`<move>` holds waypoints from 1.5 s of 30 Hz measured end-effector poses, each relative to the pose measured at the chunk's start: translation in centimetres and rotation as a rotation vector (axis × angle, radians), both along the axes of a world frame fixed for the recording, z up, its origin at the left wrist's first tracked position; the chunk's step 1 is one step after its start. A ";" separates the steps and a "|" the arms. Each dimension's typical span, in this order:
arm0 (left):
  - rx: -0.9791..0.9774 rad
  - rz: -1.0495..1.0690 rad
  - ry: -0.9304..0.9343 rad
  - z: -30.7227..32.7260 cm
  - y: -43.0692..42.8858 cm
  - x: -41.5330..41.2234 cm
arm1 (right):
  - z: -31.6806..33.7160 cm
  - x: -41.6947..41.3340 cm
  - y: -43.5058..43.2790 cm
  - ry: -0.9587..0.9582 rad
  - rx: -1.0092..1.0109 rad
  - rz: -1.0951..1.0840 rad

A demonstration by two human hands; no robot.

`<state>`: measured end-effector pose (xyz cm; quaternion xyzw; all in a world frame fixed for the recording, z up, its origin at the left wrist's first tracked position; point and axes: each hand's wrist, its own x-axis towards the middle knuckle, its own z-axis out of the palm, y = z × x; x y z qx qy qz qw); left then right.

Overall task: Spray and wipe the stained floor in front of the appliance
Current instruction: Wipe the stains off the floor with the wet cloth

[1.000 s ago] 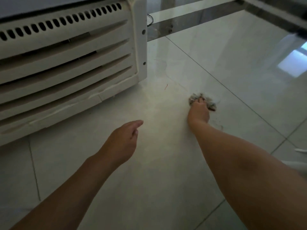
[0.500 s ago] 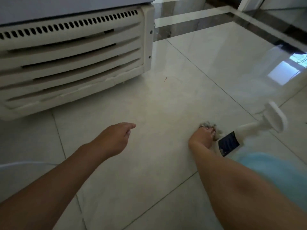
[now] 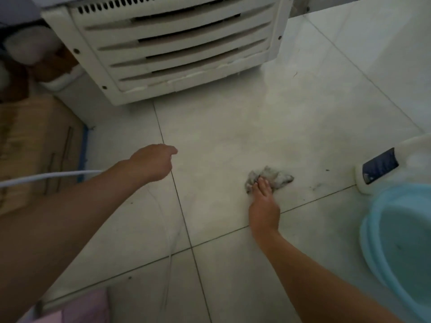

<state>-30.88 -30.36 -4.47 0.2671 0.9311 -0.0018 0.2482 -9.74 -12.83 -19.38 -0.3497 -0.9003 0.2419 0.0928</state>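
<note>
Downward look at pale floor tiles (image 3: 221,264) in front of a white appliance (image 3: 186,50) with a louvred grille. Right grip (image 3: 263,201) released rather than clenched: palm down, fingers stretched forward and laid on top of a crumpled grey rag (image 3: 277,177), pressing it against the tile. Rag directly under and just ahead of those fingertips, bunched up, its far end sticking out to the right past the grip. Rag and grip both on the same large tile as a dull, cloudy stain (image 3: 233,136) spreading from the rag toward the foot of the appliance. A few dark specks (image 3: 317,186) just right of the rag, near the grout line.

Left grip (image 3: 151,163) hovering over the floor, well apart from the rag, loosely curled and holding nothing, forefinger poking forward.

Off to the right, touched by neither grip: a white spray bottle (image 3: 382,166) with a dark label, just beside a light blue basin (image 3: 401,241). Hard to tell whether upright or tipped.

At the left, a white cable (image 3: 46,176) passing behind the left forearm, in front of a cardboard box (image 3: 35,148). Pink fabric (image 3: 86,306) at the bottom edge.
</note>
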 end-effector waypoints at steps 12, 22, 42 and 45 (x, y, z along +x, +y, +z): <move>0.090 0.489 -0.151 -4.4 -17.9 4.8 | 0.6 0.5 -22.9 0.017 -0.168 0.880; 0.299 0.351 -0.054 -4.0 -11.9 10.1 | 8.2 -3.3 -17.6 -0.167 -0.312 0.817; 0.466 0.223 -0.360 -3.7 3.8 9.8 | 4.8 2.7 -5.2 -0.293 -0.085 0.879; 0.432 0.157 -0.302 -3.8 4.5 10.1 | 3.6 2.6 -5.3 -0.210 -0.044 0.818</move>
